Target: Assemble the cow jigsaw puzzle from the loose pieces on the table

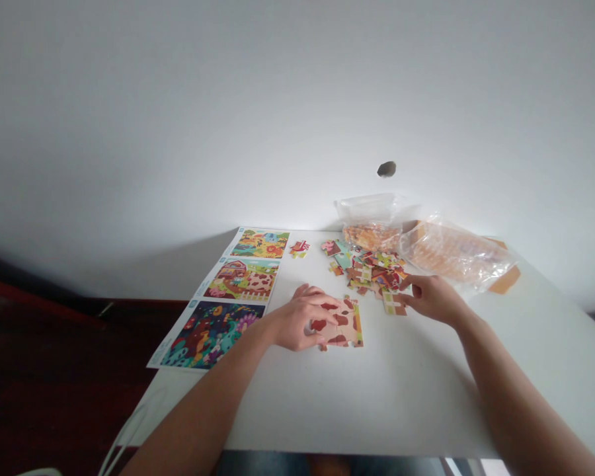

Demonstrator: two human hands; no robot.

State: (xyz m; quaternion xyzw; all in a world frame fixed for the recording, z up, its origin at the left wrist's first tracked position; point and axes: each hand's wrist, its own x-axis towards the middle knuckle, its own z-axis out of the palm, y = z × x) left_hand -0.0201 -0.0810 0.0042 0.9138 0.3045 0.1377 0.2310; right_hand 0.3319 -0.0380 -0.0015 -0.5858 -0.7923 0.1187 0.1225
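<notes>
Along the bench's (377, 403) left edge lies the sheet (240, 277); its near-left corner seems to overhang, so a brush of the left forearm (205, 403) could drag it. One loose piece (299, 248) sits near the far edge. The left hand (300, 320), open with fingers loosely spread, rests on the joined pieces (347, 327), mid-bench; uneven pressure or a sideways push could split their seams. Beyond them is the pile (371, 271). The right hand (434, 297), half curled, touches its right side; whether it grips anything I can't tell. Raking could slide pieces under the bags (456, 254) by the far edge.
</notes>
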